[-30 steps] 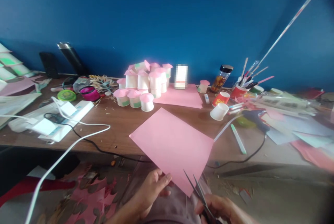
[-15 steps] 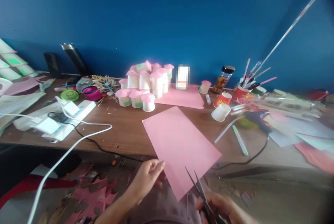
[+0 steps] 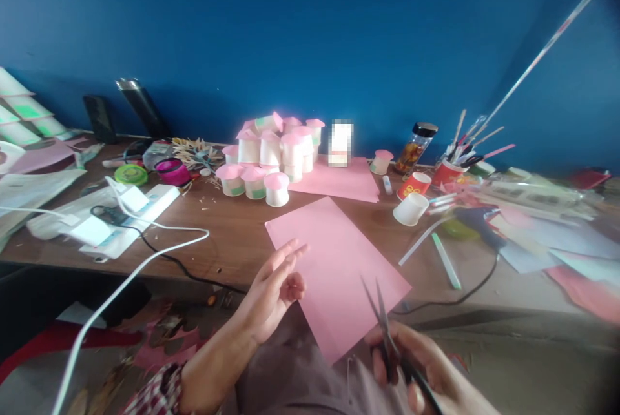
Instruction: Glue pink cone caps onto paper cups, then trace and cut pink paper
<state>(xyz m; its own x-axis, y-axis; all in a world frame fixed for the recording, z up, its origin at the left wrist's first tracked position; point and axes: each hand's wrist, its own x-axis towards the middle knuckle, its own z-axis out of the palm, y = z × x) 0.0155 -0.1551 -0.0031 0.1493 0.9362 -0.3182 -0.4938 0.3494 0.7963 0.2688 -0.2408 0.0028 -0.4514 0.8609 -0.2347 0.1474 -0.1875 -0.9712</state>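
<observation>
A sheet of pink paper (image 3: 339, 266) lies on the wooden table and juts over its front edge. My left hand (image 3: 274, 289) is raised at the sheet's left edge, fingers stretched out and apart, holding nothing. In my right hand (image 3: 411, 350) is a pair of scissors (image 3: 382, 318), blades slightly apart and pointing up across the sheet's lower right part. Behind the sheet stand several white paper cups (image 3: 277, 192) with pink paper tops, some stacked on others.
More pink paper (image 3: 339, 184) lies under a pixelated upright object (image 3: 340, 144). On the left is a white power strip (image 3: 145, 221) with a cable (image 3: 145, 260) hanging over the edge. A white cup (image 3: 411, 208), a marker (image 3: 446, 261) and a pen holder (image 3: 446, 173) are on the right.
My left hand has let go of the sheet's left edge and moved up, its fingers opening. My right hand has raised the scissors slightly. The sheet has stayed nearly in place.
</observation>
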